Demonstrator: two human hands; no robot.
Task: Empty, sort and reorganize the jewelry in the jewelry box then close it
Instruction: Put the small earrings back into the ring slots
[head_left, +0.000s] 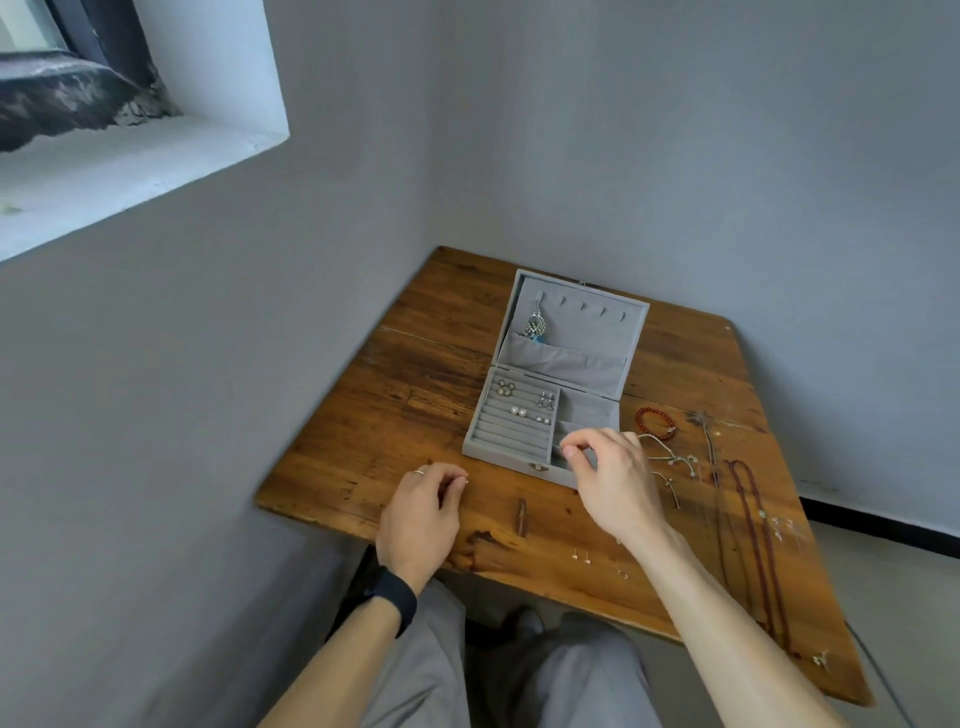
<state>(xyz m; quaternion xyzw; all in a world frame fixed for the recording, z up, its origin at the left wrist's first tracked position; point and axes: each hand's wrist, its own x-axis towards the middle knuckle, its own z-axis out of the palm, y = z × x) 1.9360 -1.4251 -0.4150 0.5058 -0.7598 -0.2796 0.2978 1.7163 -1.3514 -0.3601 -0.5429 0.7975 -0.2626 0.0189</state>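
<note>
The box (497, 459) sits mid-counter (415, 395). Its long axis runs left to right, the clasp (535, 467) faces the person and the open lid (587, 332) leans toward the wall. The right hand (613, 478) hovers over the front right compartment with thumb and forefinger pinched. The left hand (421, 499) rests on the counter, fingers (451, 480) curled. Whether either holds anything cannot be told.

Holds the left hand (423, 506) low and palm down, fingers curled under, wrist straight. Stretches the right arm forward, farther than the left. Holds the right hand (613, 478) a bit higher, back up, thumb and first finger tip to tip. Cannot tell if either pinches anything.
</note>
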